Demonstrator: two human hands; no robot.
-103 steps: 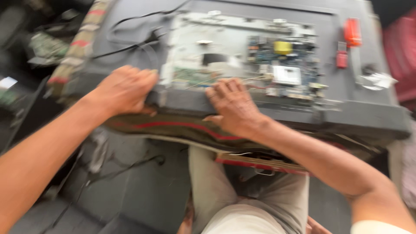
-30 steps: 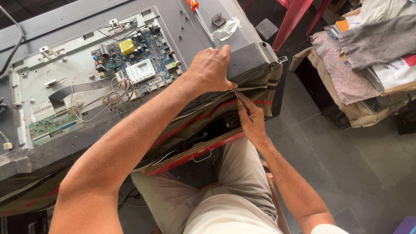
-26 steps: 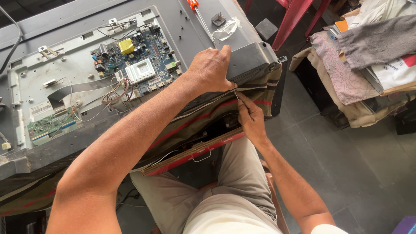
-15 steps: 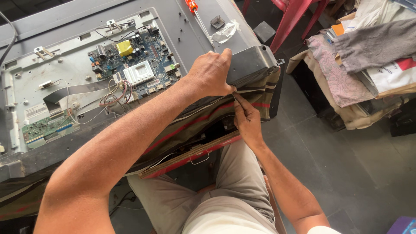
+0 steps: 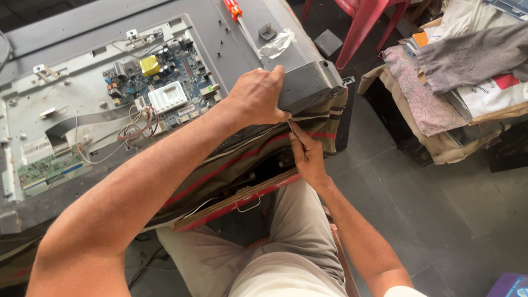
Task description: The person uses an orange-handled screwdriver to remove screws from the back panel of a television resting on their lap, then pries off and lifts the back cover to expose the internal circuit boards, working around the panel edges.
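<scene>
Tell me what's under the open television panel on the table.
A striped cloth lies under the television panel, hanging over the front edge, where the right hand reaches beneath. Whatever lies farther under is covered.

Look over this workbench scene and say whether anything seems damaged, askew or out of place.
Nothing is clearly broken. The television lies face down with its back cover off, so the circuit boards and loose wires show. Its corner overhangs the striped cloth, where the left hand and right hand grip.

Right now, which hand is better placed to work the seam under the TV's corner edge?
Right, probably. The right hand already has fingertips at the seam beneath the TV back panel, above the striped cloth. The left hand lies on top, gripping the corner.
</scene>
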